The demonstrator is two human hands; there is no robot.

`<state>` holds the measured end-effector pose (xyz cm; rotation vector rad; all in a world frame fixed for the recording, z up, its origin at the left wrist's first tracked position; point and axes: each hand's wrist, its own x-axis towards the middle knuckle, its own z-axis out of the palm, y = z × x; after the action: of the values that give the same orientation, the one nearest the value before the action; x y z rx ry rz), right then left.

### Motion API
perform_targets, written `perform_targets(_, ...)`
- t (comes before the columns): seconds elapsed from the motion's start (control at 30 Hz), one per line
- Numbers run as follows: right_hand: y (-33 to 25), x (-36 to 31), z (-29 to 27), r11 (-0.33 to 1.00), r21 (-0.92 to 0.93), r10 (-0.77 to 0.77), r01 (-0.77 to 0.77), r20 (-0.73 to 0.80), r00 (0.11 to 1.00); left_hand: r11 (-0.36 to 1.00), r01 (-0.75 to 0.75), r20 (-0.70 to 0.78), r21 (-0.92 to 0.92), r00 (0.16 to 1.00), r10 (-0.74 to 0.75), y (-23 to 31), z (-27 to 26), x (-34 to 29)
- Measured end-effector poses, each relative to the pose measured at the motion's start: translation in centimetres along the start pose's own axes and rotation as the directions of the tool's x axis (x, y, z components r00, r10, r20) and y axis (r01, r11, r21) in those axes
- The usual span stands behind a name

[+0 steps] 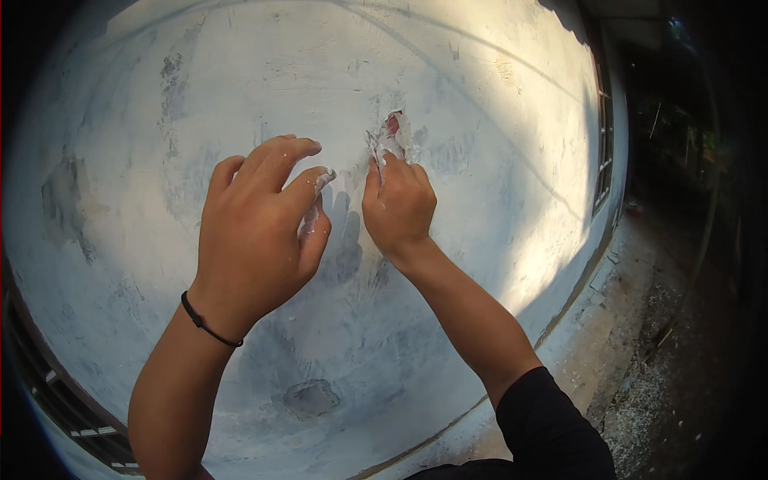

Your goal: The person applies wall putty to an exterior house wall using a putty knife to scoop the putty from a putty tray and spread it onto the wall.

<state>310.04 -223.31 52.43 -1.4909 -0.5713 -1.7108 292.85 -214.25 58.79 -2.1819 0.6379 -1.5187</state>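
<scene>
Against a white, patchy wall [320, 88], my right hand [400, 204] is closed, with its fingertips pressed at a damaged spot. Wet-looking white paste [387, 144] is smeared there, just above the fingers. A small reddish patch [393, 124] shows at the top of this spot. Whatever the fingers pinch is hidden by paste and by the hand itself. To the left, my left hand [260, 216] hovers before the wall, fingers bent and apart. White paste coats its index fingertip and the inside of its thumb. A thin black band circles the left wrist.
Bare grey patches mark the wall at the left [66, 200] and lower middle [312, 398]. A barred window [603, 132] lies at the far right, and dark slats [72, 416] run along the lower left. Gravelly ground [640, 392] stretches beside the wall's base at right.
</scene>
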Motion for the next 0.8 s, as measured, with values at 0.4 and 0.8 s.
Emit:
perform_targets(0.4,-8.0,-1.9,-0.3,0.959,0.251,-0.12,0.128,-0.046,0.992,0.993,0.087,-0.099,0.077,0.992,-0.079,-1.5,-5.0,-4.1)
perform_targets(0.8,10.6,3.4,-1.1,0.837,0.449,0.251,-0.314,0.195,0.948,0.985,0.146,-0.034,0.089,0.989,-0.144,4.7,2.4,3.9)
